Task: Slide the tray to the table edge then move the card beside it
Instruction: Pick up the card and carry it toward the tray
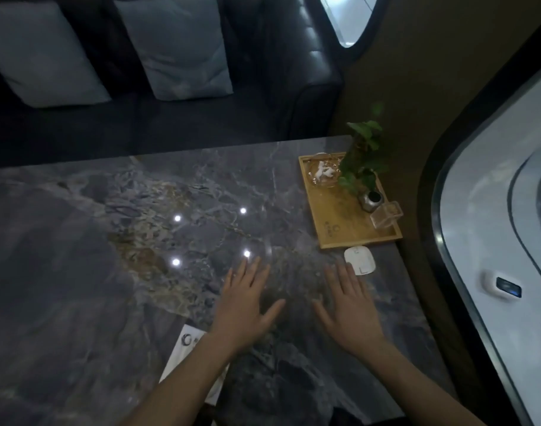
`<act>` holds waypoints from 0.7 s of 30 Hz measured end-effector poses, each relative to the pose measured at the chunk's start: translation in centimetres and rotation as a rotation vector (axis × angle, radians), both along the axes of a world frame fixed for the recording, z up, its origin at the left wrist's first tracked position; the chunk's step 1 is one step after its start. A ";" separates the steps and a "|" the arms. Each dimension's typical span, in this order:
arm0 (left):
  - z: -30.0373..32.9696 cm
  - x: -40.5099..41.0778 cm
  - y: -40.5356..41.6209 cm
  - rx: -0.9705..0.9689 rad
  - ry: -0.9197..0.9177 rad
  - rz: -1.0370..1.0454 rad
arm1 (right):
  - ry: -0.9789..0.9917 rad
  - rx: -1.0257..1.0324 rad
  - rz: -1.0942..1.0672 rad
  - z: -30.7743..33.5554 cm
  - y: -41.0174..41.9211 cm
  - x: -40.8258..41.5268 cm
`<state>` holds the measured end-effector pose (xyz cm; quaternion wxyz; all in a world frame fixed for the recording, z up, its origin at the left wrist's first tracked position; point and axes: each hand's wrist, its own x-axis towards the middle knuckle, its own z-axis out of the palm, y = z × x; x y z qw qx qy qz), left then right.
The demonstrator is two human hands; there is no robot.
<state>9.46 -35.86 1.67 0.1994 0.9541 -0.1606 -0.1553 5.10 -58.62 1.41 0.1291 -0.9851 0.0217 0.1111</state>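
Observation:
A wooden tray [333,216] lies at the right edge of the dark marble table [124,241], carrying a glass ashtray [323,173], a small potted plant [363,161] and a clear acrylic holder [386,214]. A white rounded card-like object [359,260] lies just in front of the tray's near edge. My right hand [350,309] rests flat and open on the table, fingertips close to that white object. My left hand [247,302] lies flat and open beside it. A white printed card [183,355] sits partly under my left forearm.
A dark leather sofa [293,87] with two grey-blue cushions [177,47] stands beyond the table's far edge. A curved wall with a window [502,210] runs along the right side. Ceiling lights reflect as bright spots in the tabletop.

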 end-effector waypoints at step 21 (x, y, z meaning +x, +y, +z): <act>-1.6 -10.8 15.6 -0.152 0.164 0.202 | 0.206 0.185 0.099 -1.2 17.0 -9.2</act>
